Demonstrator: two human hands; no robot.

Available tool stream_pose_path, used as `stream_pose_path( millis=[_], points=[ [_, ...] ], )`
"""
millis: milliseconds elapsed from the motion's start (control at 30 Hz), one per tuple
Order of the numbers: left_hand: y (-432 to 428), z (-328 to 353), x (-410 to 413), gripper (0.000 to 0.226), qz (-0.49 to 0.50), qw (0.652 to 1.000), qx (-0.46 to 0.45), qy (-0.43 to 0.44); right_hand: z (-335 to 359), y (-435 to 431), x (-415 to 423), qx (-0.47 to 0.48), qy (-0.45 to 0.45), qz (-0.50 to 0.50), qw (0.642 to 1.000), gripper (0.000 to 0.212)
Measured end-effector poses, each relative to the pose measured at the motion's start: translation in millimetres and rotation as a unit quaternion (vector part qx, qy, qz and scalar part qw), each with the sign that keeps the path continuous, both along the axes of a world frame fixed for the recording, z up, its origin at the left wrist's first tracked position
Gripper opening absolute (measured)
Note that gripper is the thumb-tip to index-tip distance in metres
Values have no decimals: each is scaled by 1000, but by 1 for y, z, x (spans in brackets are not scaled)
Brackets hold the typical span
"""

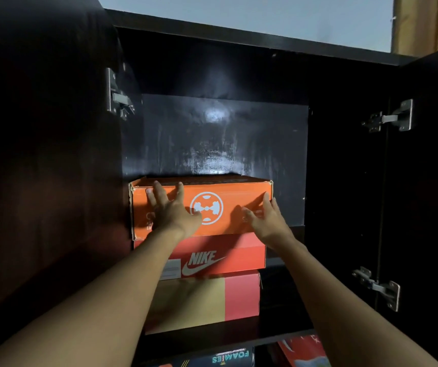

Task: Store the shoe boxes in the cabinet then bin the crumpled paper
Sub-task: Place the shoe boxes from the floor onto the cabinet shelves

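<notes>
Head view | orange box atop Nike box | left hand flat, fingers spread, on its front | right hand straight-fingered at its right corner

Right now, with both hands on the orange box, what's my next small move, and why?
Probably push the orange box a little further back. Your left hand and right hand lie flat on its front face, and that face seems to stick out past the Nike box beneath, with dark cabinet space visible behind.
</notes>
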State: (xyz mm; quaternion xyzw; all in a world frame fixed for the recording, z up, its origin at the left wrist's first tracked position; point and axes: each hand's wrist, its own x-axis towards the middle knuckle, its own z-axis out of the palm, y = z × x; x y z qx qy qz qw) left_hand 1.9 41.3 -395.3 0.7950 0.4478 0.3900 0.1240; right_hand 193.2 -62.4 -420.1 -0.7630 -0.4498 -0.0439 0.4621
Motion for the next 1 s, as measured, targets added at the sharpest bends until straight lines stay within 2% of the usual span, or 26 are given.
stream_pose_path(
  millis=[100,167,267,400,600,767,1000],
  points=[
    [-1,9,-2,86,1,1000,-20,13,8,-6,8,-18,-1,-4,1000,85],
    [-6,11,-3,84,2,1000,-28,14,9,-15,7,8,1,-23,1000,76],
    [-18,12,-4,77,4,999,2,34,6,-34,-5,57,-9,-42,997,64],
    [-40,6,-6,62,-28,999,44,10,2,-66,-24,70,-46,-49,995,55],
    [-107,-16,-10,42,-135,990,29,-12,-21,-136,-50,81,-35,-75,993,52],
    [-180,-65,1,34,-282,958,-8,-40,-72,-227,-71,41,-3,-127,991,56],
    [-289,-142,-4,40,-414,909,-10,54,-146,-375,-105,-36,26,-255,966,52]
  ],
)
